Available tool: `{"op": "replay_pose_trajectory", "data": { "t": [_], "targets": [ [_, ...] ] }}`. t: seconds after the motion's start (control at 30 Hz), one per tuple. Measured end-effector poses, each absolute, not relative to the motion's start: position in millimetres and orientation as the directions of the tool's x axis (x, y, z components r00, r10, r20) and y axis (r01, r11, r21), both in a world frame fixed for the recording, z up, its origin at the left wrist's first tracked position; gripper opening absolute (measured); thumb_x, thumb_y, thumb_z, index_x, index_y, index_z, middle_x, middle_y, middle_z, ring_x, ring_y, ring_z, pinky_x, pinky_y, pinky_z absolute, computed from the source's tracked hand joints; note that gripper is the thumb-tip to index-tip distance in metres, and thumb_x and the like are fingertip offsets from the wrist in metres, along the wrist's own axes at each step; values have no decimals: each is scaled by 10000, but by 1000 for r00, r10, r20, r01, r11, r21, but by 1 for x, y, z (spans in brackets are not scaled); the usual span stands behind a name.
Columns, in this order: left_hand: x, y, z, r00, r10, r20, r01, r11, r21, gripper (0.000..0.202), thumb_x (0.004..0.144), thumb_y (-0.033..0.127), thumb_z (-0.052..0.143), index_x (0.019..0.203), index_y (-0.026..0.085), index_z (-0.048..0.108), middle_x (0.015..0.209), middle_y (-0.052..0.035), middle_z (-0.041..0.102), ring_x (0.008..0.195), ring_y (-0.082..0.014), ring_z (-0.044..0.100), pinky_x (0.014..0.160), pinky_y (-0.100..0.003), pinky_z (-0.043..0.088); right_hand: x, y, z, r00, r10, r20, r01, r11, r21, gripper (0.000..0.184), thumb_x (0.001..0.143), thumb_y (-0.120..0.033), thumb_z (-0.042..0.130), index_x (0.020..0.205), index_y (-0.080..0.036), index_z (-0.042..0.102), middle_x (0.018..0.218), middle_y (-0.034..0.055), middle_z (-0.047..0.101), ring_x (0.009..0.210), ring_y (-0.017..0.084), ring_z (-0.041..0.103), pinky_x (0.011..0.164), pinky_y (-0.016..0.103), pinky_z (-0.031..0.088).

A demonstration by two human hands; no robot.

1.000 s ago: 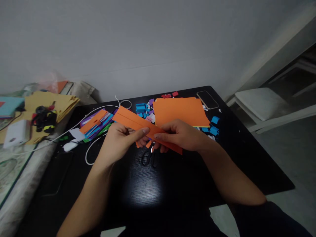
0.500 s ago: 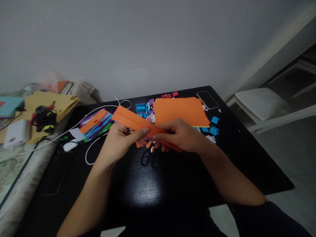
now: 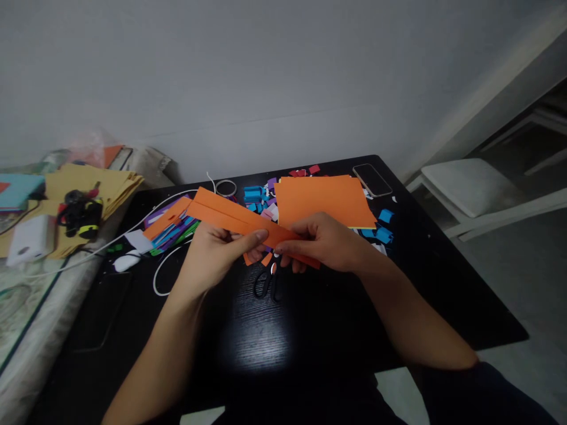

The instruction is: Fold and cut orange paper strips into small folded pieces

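Note:
A long orange paper strip [image 3: 225, 215] with a lengthwise crease or edge slants across both hands above the black table. My left hand [image 3: 219, 251] pinches it near the middle, thumb on top and fingers beneath. Further right, my right hand [image 3: 316, 242] grips the strip's lower end between thumb and fingers. Below the hands lie black-handled scissors [image 3: 266, 285], their blades hidden. Small orange paper scraps [image 3: 266, 258] sit by the scissors. Just beyond my right hand is a stack of orange sheets [image 3: 325, 200].
Cut paper bits [image 3: 259, 193] in blue, purple and red surround the stack. Coloured strips [image 3: 175, 221], a white cable [image 3: 155, 274] and a white mouse [image 3: 127, 261] are on the left. A phone [image 3: 372, 179] lies at the back right, near a white stool [image 3: 472, 183].
The orange strip has slid a little toward the left through my fingers, so its upper end reaches farther left. Both hands stay almost in place.

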State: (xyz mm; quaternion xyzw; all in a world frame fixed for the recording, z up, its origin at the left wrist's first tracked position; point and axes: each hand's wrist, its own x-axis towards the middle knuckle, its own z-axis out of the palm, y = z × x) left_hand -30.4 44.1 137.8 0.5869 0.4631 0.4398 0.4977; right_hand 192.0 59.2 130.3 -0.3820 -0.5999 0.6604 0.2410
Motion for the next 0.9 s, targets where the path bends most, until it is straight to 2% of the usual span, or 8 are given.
{"op": "replay_pose_trajectory", "data": {
  "t": [0.23,0.43,0.7,0.9],
  "targets": [
    [-24,43,133,251,967,42,112,-72,991,178,839,232,797,683,154,763,612,-17,747,517,-123,681,512,-195,557,190,58,131,-578,797,-176,101,-144,-984,278,857,-427,832,809,-161,771,782,23,789,598,106,718,549,205,557],
    [-30,42,135,184,981,67,79,-82,993,115,841,253,808,778,158,800,631,-8,754,527,-129,686,512,-204,564,191,59,133,-579,798,-167,59,-162,-985,361,865,-503,810,802,-150,762,809,50,799,594,104,710,552,208,547],
    [-22,40,138,177,982,70,116,-91,989,182,877,260,759,721,166,745,609,1,713,537,-134,661,538,-237,547,189,58,131,-546,831,-107,18,-116,-993,337,843,-468,839,735,-164,742,720,11,765,577,103,691,521,206,512],
    [-20,39,138,180,979,98,122,-121,985,122,870,214,751,761,161,761,631,4,729,561,-126,680,549,-216,549,188,57,131,-539,836,-104,39,-99,-994,308,871,-424,816,726,-165,731,674,2,745,564,104,684,517,212,497]
  ]
}}
